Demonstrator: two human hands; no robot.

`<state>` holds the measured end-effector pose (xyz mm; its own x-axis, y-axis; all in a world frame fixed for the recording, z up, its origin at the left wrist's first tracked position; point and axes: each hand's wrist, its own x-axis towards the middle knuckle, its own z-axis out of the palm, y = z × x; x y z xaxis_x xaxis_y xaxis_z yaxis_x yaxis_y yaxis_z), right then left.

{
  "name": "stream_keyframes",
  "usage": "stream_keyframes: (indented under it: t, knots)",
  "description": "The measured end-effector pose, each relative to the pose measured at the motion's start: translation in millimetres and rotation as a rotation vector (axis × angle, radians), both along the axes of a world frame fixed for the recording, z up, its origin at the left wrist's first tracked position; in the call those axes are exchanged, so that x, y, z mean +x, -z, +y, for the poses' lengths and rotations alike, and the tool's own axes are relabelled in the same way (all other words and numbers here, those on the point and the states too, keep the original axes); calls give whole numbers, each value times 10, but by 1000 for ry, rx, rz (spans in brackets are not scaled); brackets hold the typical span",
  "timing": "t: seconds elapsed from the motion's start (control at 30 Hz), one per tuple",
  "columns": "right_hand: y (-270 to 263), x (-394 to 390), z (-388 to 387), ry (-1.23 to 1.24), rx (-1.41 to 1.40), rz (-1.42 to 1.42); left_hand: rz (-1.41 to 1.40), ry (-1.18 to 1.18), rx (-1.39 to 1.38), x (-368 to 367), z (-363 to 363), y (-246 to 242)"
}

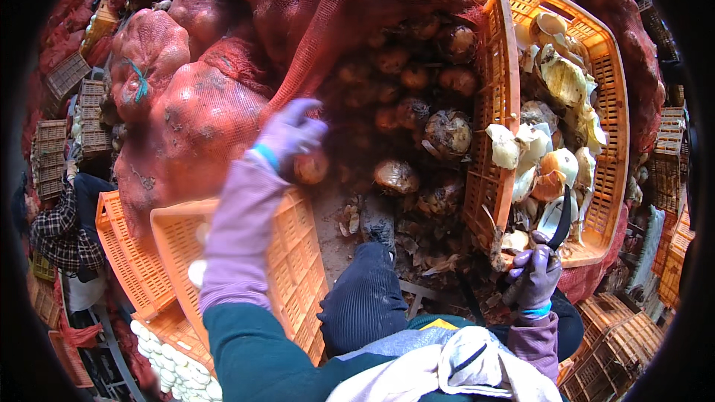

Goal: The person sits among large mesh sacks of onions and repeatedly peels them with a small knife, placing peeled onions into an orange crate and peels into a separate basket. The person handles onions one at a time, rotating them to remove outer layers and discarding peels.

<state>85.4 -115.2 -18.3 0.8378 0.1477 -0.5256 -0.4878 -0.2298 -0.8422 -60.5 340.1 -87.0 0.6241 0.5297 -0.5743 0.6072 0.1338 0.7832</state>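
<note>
My left hand [293, 129], in a purple glove, reaches over the mouth of a red mesh sack [313, 50]. Its fingers are apart and blurred, and no held thing shows. A brown onion [310, 166] lies just beneath it; touching or apart, I cannot tell. Several loose, dirt-covered onions [448, 133] spill from the sack into shadow. My right hand [537, 268], gloved alike, grips a knife with a dark curved blade [563, 220] over the near end of an orange plastic crate [505, 95]. Onion skins [564, 75] and a partly peeled onion [558, 163] lie inside that crate.
Under my left forearm stands another orange crate [296, 251] with a few peeled white onions [196, 273]. Many more white onions [173, 365] lie below it. Full mesh sacks [206, 117] pile up at left. A person [67, 229] sits at far left. Crates [614, 340] stack at right.
</note>
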Motion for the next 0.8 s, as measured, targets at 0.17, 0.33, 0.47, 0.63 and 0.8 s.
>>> stream_keyframes:
  t: [0.17, 0.33, 0.47, 0.63, 0.8]
  knots:
    - [-1, 45, -13, -35, 9, -16, 371, 39, 505, -51, 556, 1033]
    - [31, -20, -77, -20, -69, -33, -152, -201, -17, 374, 293, -175]
    - [1, 0, -40, 6, -96, -2, 265, -88, 135, 330, 657, 426]
    - [-32, 34, 20, -21, -126, -15, 511, 257, 575, 542, 1125, 1512]
    - [-29, -36, -41, 46, -157, 9, 902, 409, 804, 843, 1429, 2036]
